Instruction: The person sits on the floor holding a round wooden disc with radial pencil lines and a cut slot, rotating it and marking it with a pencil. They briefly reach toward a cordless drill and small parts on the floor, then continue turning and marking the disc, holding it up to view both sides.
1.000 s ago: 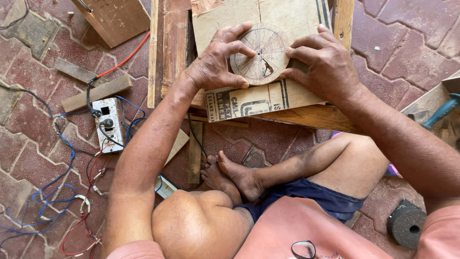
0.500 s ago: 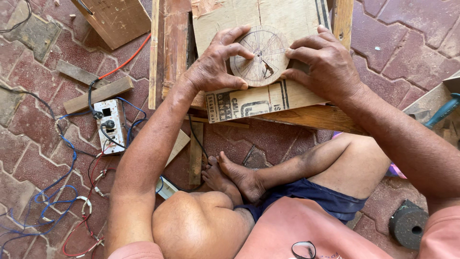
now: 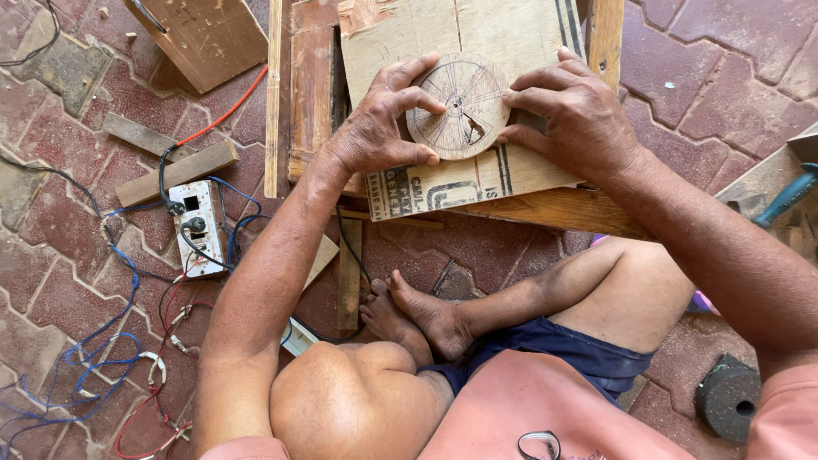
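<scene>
Red paving bricks (image 3: 699, 51) are seen under a plywood board (image 3: 511, 43). On it, a round wooden disc (image 3: 464, 104) is held flat, pinched at its edges by the left hand (image 3: 375, 128) and right hand (image 3: 579, 115). It could be slid off its spot if pushed unevenly.

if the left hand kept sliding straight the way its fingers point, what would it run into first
The left hand points right across the wooden disc, which its fingers already touch. Just past the disc it would probably meet the right hand, whose fingers hold the opposite edge.
</scene>
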